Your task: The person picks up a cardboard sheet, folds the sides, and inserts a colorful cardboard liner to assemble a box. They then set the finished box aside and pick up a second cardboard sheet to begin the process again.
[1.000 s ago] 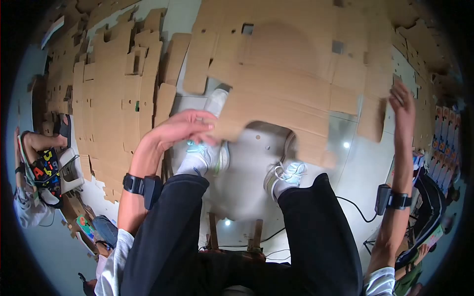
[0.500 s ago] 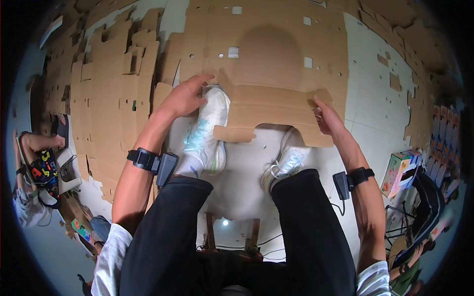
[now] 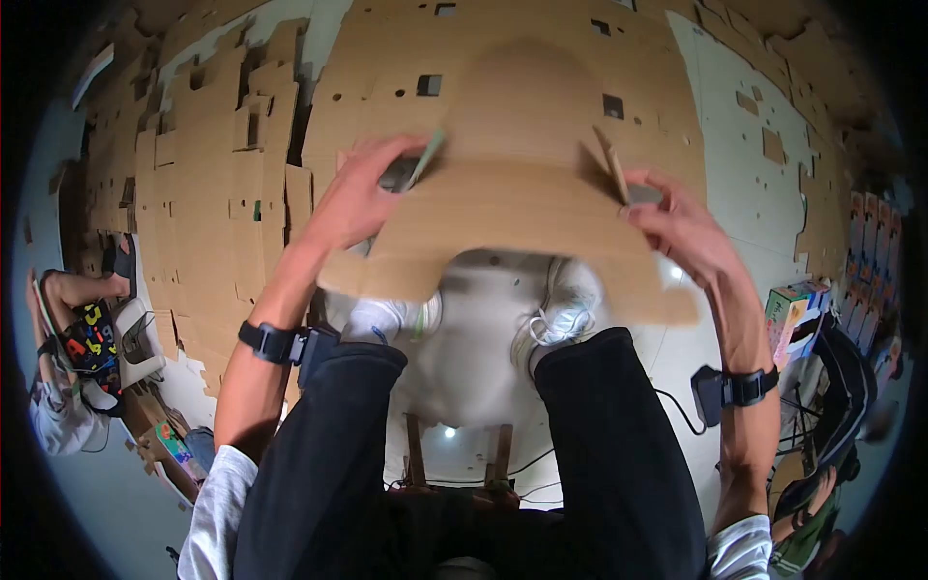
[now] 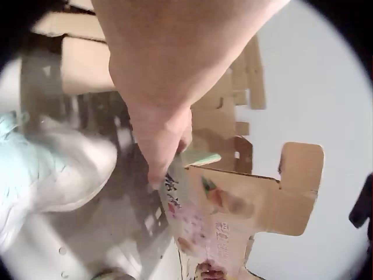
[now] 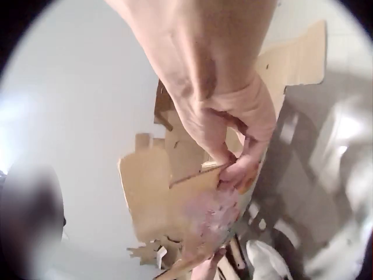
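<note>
A large brown cardboard sheet (image 3: 503,208) with cut-outs and folds lies in front of the feet, its near panel raised over the shoes. My left hand (image 3: 353,198) grips it by a small upright flap (image 3: 426,159) at the left fold. At the opposite fold my right hand (image 3: 681,217) pinches a second flap (image 3: 612,164) between thumb and fingers. The left wrist view shows a coloured printed face (image 4: 201,227) on the underside, close by the fingertips. In the right wrist view, thumb and fingertips meet at the cardboard's edge (image 5: 198,175).
Stacked flat cardboard (image 3: 208,184) lies to the left. White shoes (image 3: 565,304) are under and beside the raised panel. A printed carton (image 3: 793,309) stands at the right. A seated person (image 3: 82,338) is at the far left.
The right hand has come in from the far right to the sheet's right fold. Small side flaps now stand up, and the near panel has risen and come closer, hiding most of the left shoe.
</note>
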